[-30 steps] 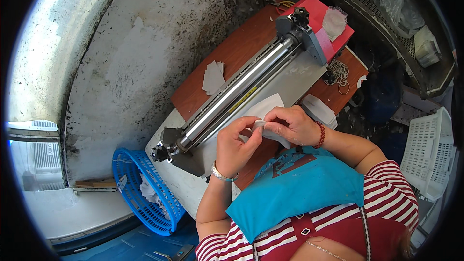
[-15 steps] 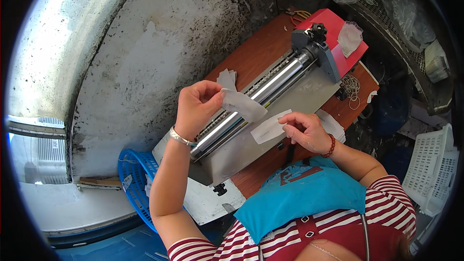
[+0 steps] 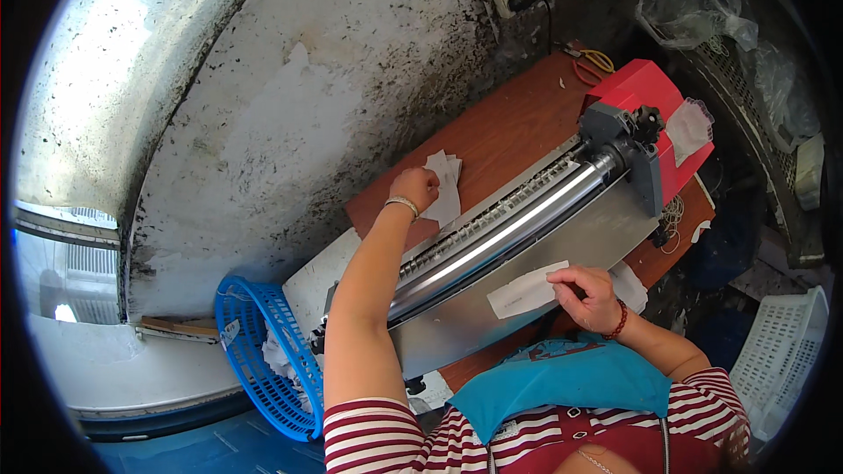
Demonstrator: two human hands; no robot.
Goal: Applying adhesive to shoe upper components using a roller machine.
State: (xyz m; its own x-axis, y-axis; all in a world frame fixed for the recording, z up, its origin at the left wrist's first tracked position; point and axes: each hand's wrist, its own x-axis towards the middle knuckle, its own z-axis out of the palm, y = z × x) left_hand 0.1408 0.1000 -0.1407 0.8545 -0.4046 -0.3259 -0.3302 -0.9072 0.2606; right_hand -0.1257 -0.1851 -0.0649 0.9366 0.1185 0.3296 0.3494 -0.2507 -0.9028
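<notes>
My right hand, a beaded bracelet at its wrist, pinches the end of a thin white slip over the near metal plate of a roller machine. Across the rollers, my left hand is curled closed at the edge of a small pile of white slips on the brown tabletop. Its fingertips are partly hidden, so I cannot make out whether a slip is between them. More white slips lie beside my right wrist.
The machine has a red end housing with a black knob. A blue basket containing white scraps stands at the left, a white crate at the right. A stained wall rises behind the brown table.
My left hand has moved from above the rollers, where it held up a white slip, to the pile on the far side. My right hand still holds its slip. The view has shifted.
</notes>
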